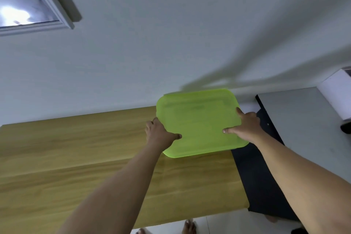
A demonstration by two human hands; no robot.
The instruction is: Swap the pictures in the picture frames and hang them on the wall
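While the wooden worktop (76, 157) lies beneath the fingers (239, 112), a green tray (199, 125) is held above it between them. The picture frame (28, 0) hangs on the wall, well up-left of the left fingers. Left hand (159, 133) and right hand (245, 127) each clasp a tray edge, thumbs on top.

My left forearm (114, 186) and right forearm (303, 173), both bare, reach forward and draw a little toward each other. My left grip (159, 133) clasps the left edge of the green tray (197, 123), thumb flat on top, fingers curled round the edge. My right grip (245, 125) takes the right edge, thumb on top pointing inward, forefinger stretched along the rim. My bare toes (188, 226) show below.
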